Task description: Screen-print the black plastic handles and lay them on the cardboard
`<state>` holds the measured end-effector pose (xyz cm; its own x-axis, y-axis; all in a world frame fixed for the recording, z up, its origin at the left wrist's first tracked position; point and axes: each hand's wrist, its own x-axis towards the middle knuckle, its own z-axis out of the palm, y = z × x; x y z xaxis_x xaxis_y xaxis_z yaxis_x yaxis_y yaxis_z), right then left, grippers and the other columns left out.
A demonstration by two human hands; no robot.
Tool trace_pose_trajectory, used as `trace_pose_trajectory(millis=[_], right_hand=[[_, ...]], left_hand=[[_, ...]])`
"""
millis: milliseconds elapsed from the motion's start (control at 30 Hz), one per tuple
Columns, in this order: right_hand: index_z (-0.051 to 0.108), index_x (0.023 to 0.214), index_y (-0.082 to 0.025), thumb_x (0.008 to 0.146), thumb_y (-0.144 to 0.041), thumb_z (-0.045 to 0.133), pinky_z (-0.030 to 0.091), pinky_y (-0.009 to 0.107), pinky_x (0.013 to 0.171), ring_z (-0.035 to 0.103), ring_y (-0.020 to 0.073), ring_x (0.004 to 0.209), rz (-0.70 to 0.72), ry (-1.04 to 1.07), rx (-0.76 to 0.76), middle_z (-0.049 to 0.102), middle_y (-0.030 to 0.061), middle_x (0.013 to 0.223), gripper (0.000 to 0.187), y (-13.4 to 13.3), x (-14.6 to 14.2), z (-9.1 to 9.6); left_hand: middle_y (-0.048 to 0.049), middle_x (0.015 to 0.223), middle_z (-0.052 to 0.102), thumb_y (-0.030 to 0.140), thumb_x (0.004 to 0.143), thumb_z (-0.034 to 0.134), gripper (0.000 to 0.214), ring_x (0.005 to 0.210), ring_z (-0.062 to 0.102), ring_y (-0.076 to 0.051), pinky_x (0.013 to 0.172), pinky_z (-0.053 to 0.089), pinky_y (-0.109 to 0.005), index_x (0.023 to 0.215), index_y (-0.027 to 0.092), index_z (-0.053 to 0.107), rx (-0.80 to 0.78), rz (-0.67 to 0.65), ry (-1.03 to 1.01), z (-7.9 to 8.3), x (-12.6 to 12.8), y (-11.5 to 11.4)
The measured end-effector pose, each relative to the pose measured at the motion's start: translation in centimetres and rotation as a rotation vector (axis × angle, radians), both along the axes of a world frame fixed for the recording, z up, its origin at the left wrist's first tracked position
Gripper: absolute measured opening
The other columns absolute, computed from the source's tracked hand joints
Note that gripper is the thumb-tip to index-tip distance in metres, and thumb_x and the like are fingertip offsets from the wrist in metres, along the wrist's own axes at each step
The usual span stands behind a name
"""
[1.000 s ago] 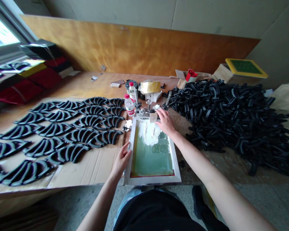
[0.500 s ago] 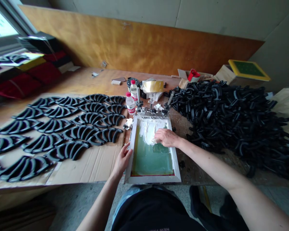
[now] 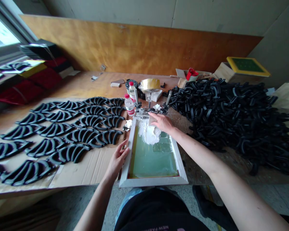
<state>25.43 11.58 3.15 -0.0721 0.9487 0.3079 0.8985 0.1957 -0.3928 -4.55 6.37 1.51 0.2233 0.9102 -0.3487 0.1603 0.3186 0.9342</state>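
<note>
A screen-printing frame (image 3: 124, 170) with a pale metal border and green mesh lies in front of me, hinged to a metal clamp (image 3: 144, 111) at its far end. Thick white paste (image 3: 150, 136) covers the mesh's upper part. My right hand (image 3: 162, 123) is over that far end, fingers and thumb closed on a pale flat scraper (image 3: 152, 120), partly hidden by the fingers. Beside the frame's left edge is my left hand (image 3: 118, 158), its fingers apart and slightly bent, holding nothing. Whether it touches the border I cannot tell.
Curved black plastic pieces (image 3: 82, 136) lie in rows on cardboard (image 3: 91, 163) to the left. A large heap of similar pieces (image 3: 226, 112) fills the right. Two red-capped bottles (image 3: 129, 107), a yellow tape roll (image 3: 150, 84) and a yellow-framed screen (image 3: 248, 66) stand farther back.
My right hand has moved away from me to the frame's far end with the scraper. The frame's near edge has risen. My left hand has shifted slightly left and loosened from the border.
</note>
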Motion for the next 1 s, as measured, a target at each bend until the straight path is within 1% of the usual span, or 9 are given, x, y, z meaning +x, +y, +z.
trace_pose_trajectory(millis=[133,233,300,400,500,667,800,867,1000], right_hand=[[0.048,0.141,-0.028,0.09,-0.03,0.061,0.047,0.032,0.085,0.064,0.022,0.093,-0.288,0.042,0.047,0.069,0.0052,0.106,0.053,1.4,4.5,1.3],[0.058,0.129,-0.021,0.095,-0.029,0.047,0.048,0.035,0.083,0.064,0.023,0.089,-0.499,0.147,0.006,0.07,0.0074,0.098,0.036,-1.5,7.3,-0.6],[0.062,0.121,-0.02,0.094,-0.03,0.049,0.049,0.035,0.081,0.064,0.0225,0.088,-0.465,0.192,-0.083,0.07,0.0069,0.095,0.032,-3.8,7.3,-3.1],[0.063,0.119,-0.023,0.086,-0.034,0.065,0.047,0.034,0.086,0.061,0.0208,0.095,-0.247,0.177,-0.147,0.069,0.005,0.102,0.035,-5.9,4.5,-6.9],[0.065,0.113,-0.024,0.081,-0.03,0.072,0.043,0.036,0.092,0.056,0.0215,0.104,-0.121,0.069,-0.155,0.066,0.0057,0.108,0.033,-6.4,0.7,-8.2],[0.068,0.094,-0.019,0.09,-0.035,0.064,0.042,0.035,0.089,0.053,0.022,0.098,-0.09,-0.059,-0.024,0.064,0.007,0.094,0.017,-8.7,-5.8,-5.8],[0.067,0.106,-0.024,0.097,-0.031,0.051,0.042,0.032,0.087,0.055,0.0192,0.095,0.27,-0.117,0.056,0.066,0.0039,0.093,0.019,-11.1,-7.3,-6.1],[0.067,0.11,-0.025,0.097,-0.021,0.048,0.043,0.03,0.088,0.057,0.0179,0.096,0.163,-0.123,0.002,0.068,0.003,0.095,0.023,-11.8,-3.6,-7.2],[0.068,0.1,-0.017,0.093,-0.018,0.051,0.045,0.032,0.084,0.06,0.0209,0.095,-0.561,-0.174,-0.285,0.07,0.0121,0.096,0.018,-13.0,8.1,-9.6]], left_hand=[[-0.0036,0.095,0.07,0.066,0.075,0.061,0.061,0.071,0.06,-0.015,0.059,0.046,-0.023,0.113,0.018,0.069,0.112,-0.002,0.009,4.3,0.3,1.2],[-0.0056,0.101,0.069,0.067,0.078,0.057,0.059,0.079,0.063,-0.017,0.068,0.05,-0.026,0.109,0.018,0.067,0.251,0.065,-0.185,6.7,2.0,3.2],[-0.0063,0.103,0.069,0.063,0.08,0.057,0.054,0.086,0.065,-0.018,0.075,0.051,-0.028,0.109,0.019,0.065,0.327,0.099,-0.336,7.9,3.6,4.7],[-0.0042,0.09,0.069,0.06,0.082,0.056,0.047,0.081,0.066,-0.016,0.071,0.052,-0.027,0.107,0.02,0.062,0.312,0.149,-0.437,8.5,5.6,5.8],[-0.0021,0.085,0.069,0.058,0.082,0.059,0.046,0.073,0.065,-0.013,0.066,0.051,-0.024,0.11,0.022,0.059,0.244,0.26,-0.456,6.3,6.9,4.1],[-0.0115,0.097,0.073,0.063,0.075,0.065,0.059,0.079,0.069,-0.02,0.062,0.055,-0.03,0.11,0.016,0.062,-0.297,-0.047,-0.255,-0.9,7.5,-2.3],[-0.0059,0.069,0.07,0.066,0.071,0.062,0.051,0.063,0.066,-0.019,0.053,0.051,-0.028,0.081,0.016,0.064,-0.321,0.03,-0.107,-4.8,3.8,-2.5],[-0.0052,0.053,0.063,0.068,0.072,0.052,0.052,0.046,0.058,-0.018,0.045,0.045,-0.028,0.065,0.017,0.061,-0.311,0.092,0.106,-6.4,0.2,-0.5],[-0.0054,0.036,0.048,0.064,0.079,0.038,0.057,0.03,0.039,-0.016,0.034,0.029,-0.028,0.041,0.023,0.046,-0.211,0.099,0.519,-8.6,-7.3,2.5]])
